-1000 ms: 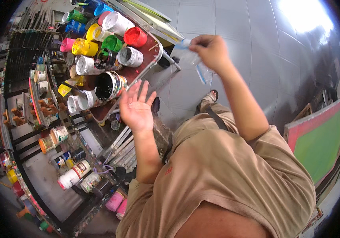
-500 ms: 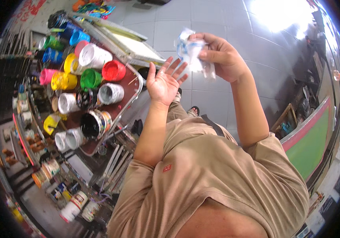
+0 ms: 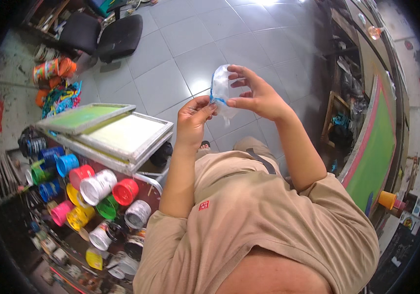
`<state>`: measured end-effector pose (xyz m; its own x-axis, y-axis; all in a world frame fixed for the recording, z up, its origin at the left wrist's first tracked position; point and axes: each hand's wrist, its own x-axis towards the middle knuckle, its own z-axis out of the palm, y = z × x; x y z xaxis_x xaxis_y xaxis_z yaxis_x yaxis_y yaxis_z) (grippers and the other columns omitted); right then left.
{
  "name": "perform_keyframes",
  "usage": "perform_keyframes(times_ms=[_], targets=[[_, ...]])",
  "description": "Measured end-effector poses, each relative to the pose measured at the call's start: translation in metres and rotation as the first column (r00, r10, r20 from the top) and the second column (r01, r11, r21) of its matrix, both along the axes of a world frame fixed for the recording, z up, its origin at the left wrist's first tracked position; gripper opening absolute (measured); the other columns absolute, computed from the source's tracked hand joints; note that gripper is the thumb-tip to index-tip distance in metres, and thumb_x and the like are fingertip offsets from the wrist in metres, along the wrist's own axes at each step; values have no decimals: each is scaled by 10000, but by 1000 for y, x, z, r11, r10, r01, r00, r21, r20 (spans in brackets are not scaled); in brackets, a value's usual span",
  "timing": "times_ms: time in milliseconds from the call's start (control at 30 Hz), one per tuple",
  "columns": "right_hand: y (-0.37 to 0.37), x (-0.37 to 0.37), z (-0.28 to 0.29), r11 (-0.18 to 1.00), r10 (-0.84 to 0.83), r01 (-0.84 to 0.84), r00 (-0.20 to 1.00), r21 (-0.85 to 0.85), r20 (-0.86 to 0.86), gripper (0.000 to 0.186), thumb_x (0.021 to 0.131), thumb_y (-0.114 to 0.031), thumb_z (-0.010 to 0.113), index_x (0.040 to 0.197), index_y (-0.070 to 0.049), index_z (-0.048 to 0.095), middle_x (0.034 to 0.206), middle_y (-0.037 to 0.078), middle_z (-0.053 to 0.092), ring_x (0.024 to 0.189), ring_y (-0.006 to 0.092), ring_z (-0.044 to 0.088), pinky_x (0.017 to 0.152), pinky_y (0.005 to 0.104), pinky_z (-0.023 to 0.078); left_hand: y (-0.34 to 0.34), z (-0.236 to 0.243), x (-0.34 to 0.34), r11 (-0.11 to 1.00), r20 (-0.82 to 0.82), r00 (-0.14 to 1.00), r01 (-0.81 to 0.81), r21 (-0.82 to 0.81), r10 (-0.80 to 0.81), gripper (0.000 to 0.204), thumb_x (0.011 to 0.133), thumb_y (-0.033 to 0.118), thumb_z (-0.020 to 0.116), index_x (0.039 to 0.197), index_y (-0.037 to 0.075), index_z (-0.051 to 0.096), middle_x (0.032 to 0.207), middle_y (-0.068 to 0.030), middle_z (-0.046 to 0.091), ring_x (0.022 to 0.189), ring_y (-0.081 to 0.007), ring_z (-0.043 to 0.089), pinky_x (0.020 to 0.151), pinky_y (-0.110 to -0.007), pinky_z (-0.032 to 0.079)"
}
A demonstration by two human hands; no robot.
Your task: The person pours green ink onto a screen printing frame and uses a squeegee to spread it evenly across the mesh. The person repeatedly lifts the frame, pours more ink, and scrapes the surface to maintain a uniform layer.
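Observation:
A small clear plastic bag (image 3: 221, 88) with a bright blue strip along its edge is held up in front of me, over the tiled floor. My left hand (image 3: 193, 117) pinches its lower left edge between thumb and fingers. On the other side, my right hand (image 3: 256, 95) curves around the bag, thumb against the blue strip and fingertips at the upper right edge. The bag's lower end hangs loose below the fingers. Whether anything lies inside it, I cannot tell.
Paint tubs (image 3: 98, 187) in several colours crowd a table to my left. Framed screens (image 3: 126, 134) lie stacked behind them. A black office chair (image 3: 120, 38) stands far left. A large green panel with a pink border (image 3: 372, 157) leans on the right.
My view has swung left and ahead, bringing the chair into sight. The left hand, open before, now pinches the bag. My right hand has spread its grip, and the bag shows wider.

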<state>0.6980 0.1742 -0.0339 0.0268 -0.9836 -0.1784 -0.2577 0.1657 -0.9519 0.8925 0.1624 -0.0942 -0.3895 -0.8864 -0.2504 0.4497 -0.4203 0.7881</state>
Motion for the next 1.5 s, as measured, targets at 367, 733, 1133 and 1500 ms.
perform_keyframes(times_ms=[367,733,1133,1500], targets=[[-95,-168,-24,978,-182,153,959,142,218,250,826,-6,683,1069,39,646,926,85,685,834,150,656,718,289,544,-142,-5,-173,981,208,967,170,-97,-147,283,823,32,644,1096,38,570,968,-38,604,841,-118,568,716,-242,423],[-170,-350,-61,745,-602,616,786,-255,141,185,746,-108,727,916,-46,690,965,74,656,913,227,636,780,358,514,-262,-27,-398,692,-427,702,690,213,-569,445,883,233,632,1277,80,490,1216,-100,580,1091,-263,570,886,-445,467],[-246,-504,-59,678,-592,735,572,-34,567,745,881,-362,664,1455,-55,302,1420,153,409,1242,291,477,1018,420,407,-434,-28,-618,424,-279,398,905,-35,-874,262,833,-10,608,1086,38,559,1035,-82,641,1025,-231,604,865,-418,512],[-238,-599,-12,242,-728,952,50,188,684,556,876,-91,659,1380,-31,431,1247,166,556,1086,189,584,874,339,525,-406,32,-802,-158,628,505,691,-705,-592,288,686,25,686,973,37,692,1192,-135,551,1134,-291,516,909,-388,433]])
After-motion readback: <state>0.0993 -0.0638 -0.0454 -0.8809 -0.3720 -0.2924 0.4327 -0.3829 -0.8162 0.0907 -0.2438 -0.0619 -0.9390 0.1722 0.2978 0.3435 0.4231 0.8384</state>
